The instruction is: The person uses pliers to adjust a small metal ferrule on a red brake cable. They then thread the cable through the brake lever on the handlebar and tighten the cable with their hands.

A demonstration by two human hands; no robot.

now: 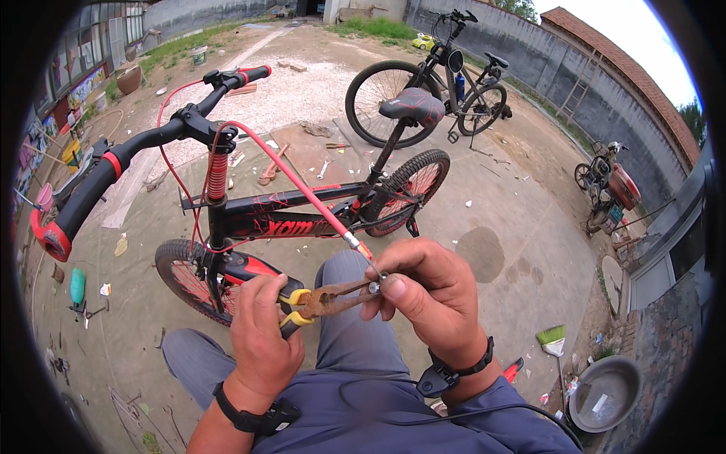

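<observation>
My left hand point(265, 333) grips rusty pliers point(329, 301) with yellow-and-black handles, their long jaws at a small silver fitting point(373, 288). My right hand point(423, 299) pinches that fitting and the thin bare cable point(373, 269) between thumb and fingers. The cable comes from a red brake housing point(295, 178) with a silver end. Behind my hands stands a black-and-red bicycle point(280, 225), its handlebar at upper left and its saddle toward the back. My bent legs in grey trousers are below the pliers.
A taller black bicycle point(443, 72) stands behind, with a red scooter point(624, 189) at right. Wrenches point(325, 167) and other tools lie on the concrete. A green pump point(78, 287) is at left; a green broom point(552, 338) and metal basin point(605, 393) are at lower right.
</observation>
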